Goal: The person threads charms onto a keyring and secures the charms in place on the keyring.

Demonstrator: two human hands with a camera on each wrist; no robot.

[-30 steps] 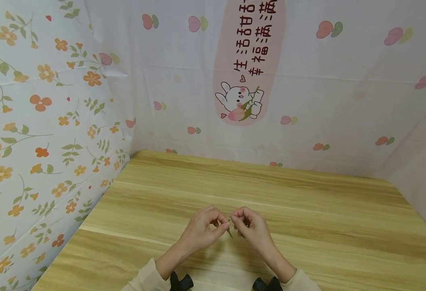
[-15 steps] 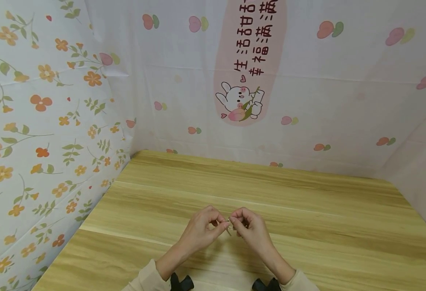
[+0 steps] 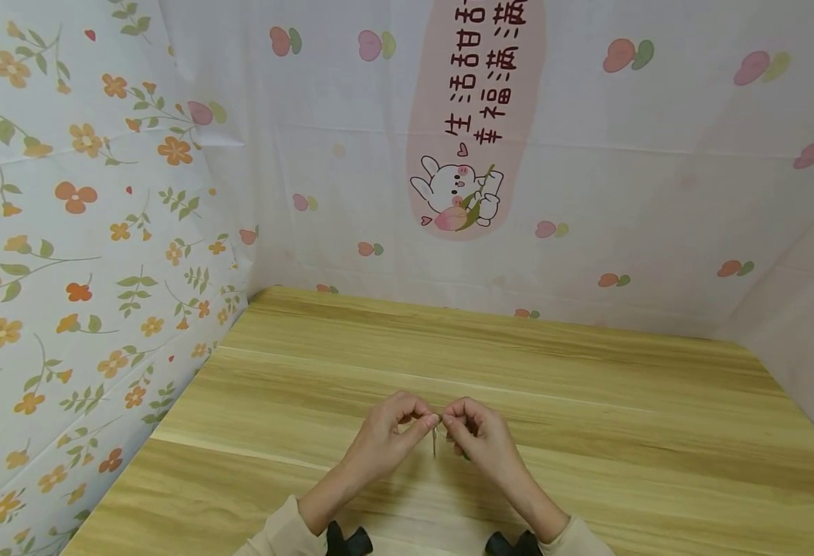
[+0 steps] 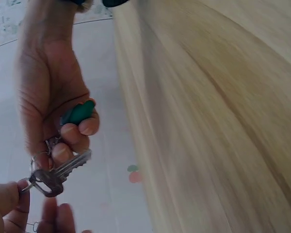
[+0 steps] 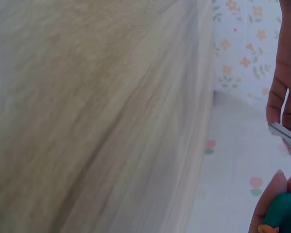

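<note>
A silver key [image 4: 53, 180] hangs by its bow from a thin metal key ring [image 4: 32, 167] between the two hands. My left hand [image 3: 395, 436] pinches the ring with thumb and index finger beside the key's bow. Close on the other side, my right hand [image 3: 482, 436] pinches the ring. Its curled fingers also hold a green keychain charm [image 4: 78, 113] with a short chain. In the head view the key [image 3: 435, 443] points down over the table. An orange bit shows on the charm [image 5: 281, 211] in the right wrist view. Fingers partly hide the ring.
The wood-grain table [image 3: 588, 432] spreads beneath both hands. A floral cloth [image 3: 87, 262] stands along the left side, and a printed curtain [image 3: 351, 177] backs the table. Black wrist mounts [image 3: 347, 539] sit below the sleeves.
The key has swung from a tilt through a shorter-looking angle to hanging nearly straight down. The left thumb has shifted slightly upward. Both hands otherwise stay in place.
</note>
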